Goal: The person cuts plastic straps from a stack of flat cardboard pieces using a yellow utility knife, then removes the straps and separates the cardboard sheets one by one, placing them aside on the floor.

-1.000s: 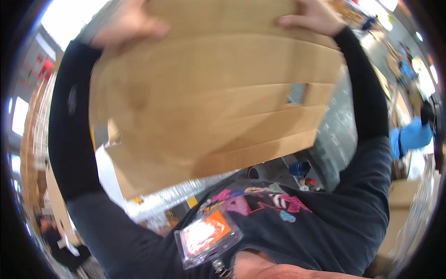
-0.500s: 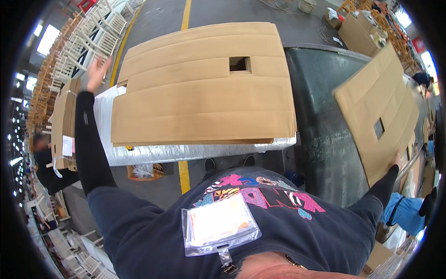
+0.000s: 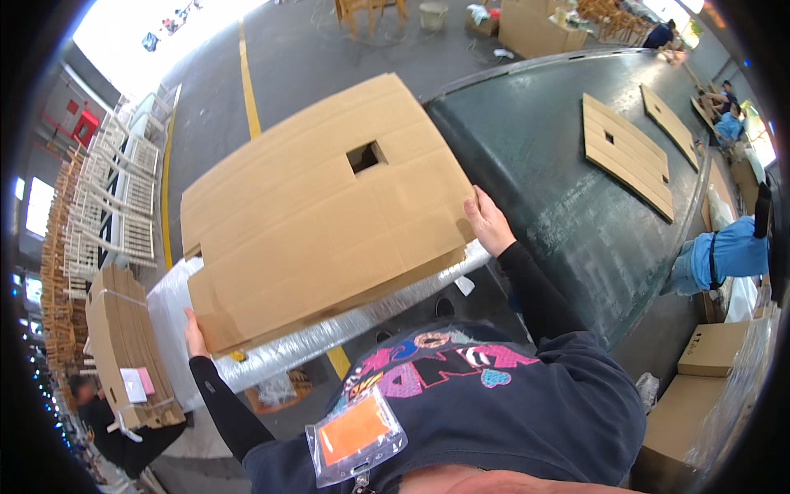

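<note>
In front of me a stack of brown cardboard sheets (image 3: 321, 222) rests on a wrapped support; the top sheet has a square cutout and fold lines. At the near left corner, my left hand (image 3: 196, 336) grips the sheet's edge, its fingers partly hidden by the cardboard. On the right edge my right hand (image 3: 491, 222) is closed with the thumb on top and the fingers out of sight below. How many sheets the hands hold between them cannot be made out.
A dark green belt table (image 3: 527, 181) stretches away to the right, carrying a cut cardboard sheet (image 3: 629, 156) and another sheet (image 3: 671, 128) farther along. Plastic film covers the support (image 3: 329, 342). Left stands a strapped cardboard bundle (image 3: 123, 337); a person in blue (image 3: 720, 259) is at the right.
My right hand has left a sheet that now lies on the belt and has taken the stack's right edge. My left hand came down from the far left to the near corner. The view has turned.
</note>
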Available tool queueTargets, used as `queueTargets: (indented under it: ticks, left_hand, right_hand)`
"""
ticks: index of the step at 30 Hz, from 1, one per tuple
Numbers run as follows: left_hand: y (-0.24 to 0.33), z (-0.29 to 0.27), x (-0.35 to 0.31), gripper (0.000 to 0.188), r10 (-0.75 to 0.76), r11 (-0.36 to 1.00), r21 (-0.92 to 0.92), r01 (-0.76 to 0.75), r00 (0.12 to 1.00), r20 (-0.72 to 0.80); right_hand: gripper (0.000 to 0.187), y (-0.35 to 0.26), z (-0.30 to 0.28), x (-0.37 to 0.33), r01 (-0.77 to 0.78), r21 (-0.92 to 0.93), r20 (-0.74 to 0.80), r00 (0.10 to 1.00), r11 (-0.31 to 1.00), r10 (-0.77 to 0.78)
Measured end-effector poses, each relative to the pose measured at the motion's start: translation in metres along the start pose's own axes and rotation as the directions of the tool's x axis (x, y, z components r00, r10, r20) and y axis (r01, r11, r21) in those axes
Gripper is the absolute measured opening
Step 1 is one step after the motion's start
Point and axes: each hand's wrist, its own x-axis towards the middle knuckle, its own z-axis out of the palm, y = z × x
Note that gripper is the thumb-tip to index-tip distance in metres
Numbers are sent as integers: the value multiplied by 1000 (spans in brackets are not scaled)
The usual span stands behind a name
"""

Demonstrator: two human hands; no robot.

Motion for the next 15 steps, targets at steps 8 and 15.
queueTargets:
  ticks: [8, 15]
  left_hand:
    - [-11, -4, 14, 66, 74, 991, -112, -79, 996, -48]
    - [-16, -15, 20, 53, 86, 971, -218, -93, 995, -42]
  right_hand:
    - [73, -24, 8, 15, -77, 14, -82, 994, 997, 78]
    - [72, -42, 21, 14, -160, -30, -105, 982, 987, 156]
